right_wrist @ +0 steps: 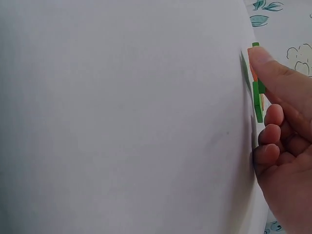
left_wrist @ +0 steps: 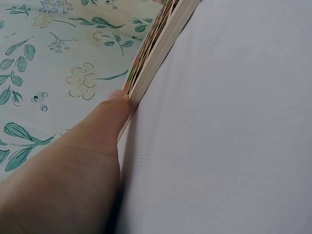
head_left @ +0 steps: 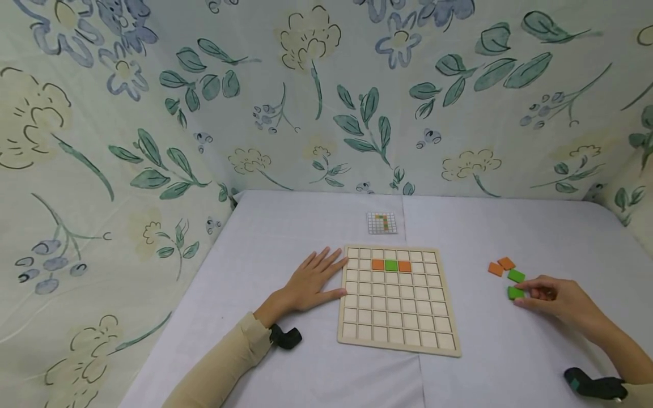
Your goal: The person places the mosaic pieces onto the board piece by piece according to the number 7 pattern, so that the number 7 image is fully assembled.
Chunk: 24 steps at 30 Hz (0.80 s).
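A wooden grid board (head_left: 399,348) lies in the middle of the table. One of its rows bears an orange tile (head_left: 378,264), a green tile (head_left: 390,265) and another orange tile (head_left: 405,266) side by side. My left hand (head_left: 308,283) rests on the table with fingers spread, fingertips and thumb touching the board's left edge. To the right of the board, my right hand (head_left: 561,300) pinches a loose green square tile (head_left: 514,293) between thumb and forefinger, its other fingers curled. Just beyond it lie a second green tile (head_left: 516,276) and two orange tiles (head_left: 495,269).
A small card (head_left: 381,223) with a printed grid and coloured squares lies behind the board. White cloth (head_left: 285,221) covers the table. Floral fabric (head_left: 316,130) hangs at the back and sides.
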Available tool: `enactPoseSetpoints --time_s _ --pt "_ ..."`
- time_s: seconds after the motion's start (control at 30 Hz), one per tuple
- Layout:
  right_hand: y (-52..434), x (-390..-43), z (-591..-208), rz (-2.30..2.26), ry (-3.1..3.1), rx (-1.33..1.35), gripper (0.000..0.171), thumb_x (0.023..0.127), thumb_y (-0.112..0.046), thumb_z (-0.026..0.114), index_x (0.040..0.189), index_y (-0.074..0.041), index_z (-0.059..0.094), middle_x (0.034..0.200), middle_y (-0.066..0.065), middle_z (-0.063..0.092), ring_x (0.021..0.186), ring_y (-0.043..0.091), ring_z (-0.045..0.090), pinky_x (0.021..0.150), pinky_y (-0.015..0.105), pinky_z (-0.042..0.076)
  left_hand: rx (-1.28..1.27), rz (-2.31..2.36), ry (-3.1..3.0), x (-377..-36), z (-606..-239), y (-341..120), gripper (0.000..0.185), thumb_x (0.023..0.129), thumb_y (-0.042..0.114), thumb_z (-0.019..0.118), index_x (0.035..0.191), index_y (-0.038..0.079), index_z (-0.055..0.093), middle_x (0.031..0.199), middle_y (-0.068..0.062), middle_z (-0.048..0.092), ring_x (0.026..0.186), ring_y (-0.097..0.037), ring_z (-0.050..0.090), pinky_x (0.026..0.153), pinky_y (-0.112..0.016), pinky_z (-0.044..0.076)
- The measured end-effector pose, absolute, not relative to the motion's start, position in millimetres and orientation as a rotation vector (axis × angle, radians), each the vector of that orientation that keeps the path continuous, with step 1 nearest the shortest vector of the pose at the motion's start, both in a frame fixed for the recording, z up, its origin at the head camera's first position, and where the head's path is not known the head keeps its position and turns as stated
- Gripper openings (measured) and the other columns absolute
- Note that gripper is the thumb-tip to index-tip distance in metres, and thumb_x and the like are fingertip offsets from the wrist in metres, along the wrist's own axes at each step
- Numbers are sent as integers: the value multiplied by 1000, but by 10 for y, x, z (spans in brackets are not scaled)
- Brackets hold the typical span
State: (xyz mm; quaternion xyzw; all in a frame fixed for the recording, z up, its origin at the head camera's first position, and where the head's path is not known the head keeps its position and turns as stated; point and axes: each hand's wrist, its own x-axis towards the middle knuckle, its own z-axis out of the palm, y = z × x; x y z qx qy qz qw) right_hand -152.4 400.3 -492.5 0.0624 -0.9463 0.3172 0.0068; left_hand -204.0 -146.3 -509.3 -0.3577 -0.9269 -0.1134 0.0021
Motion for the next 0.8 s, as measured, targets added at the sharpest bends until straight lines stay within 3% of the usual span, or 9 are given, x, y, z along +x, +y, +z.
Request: enactPoseSetpoints --time_s 0.6,0.8 --pt "3751 -1523 -4583 1026 -2811 339 31 79 -9 85 105 2 72 78 0 52 72 6 46 58 15 43 -1124 -339 -2919 -2039 -5093 -1463 79 99 69 30 162 23 14 167 -3 9 152 -30 4 120 -51 4" --pt "3558 -1530 -4475 1011 -2798 381 28 78 -8 86 101 1 73 77 0 50 70 8 45 54 19 41 -1127 -347 -2910 -2034 -5059 -1455 78 100 66 34 162 22 17 167 -5 11 152 -32 6 120 -52 6"
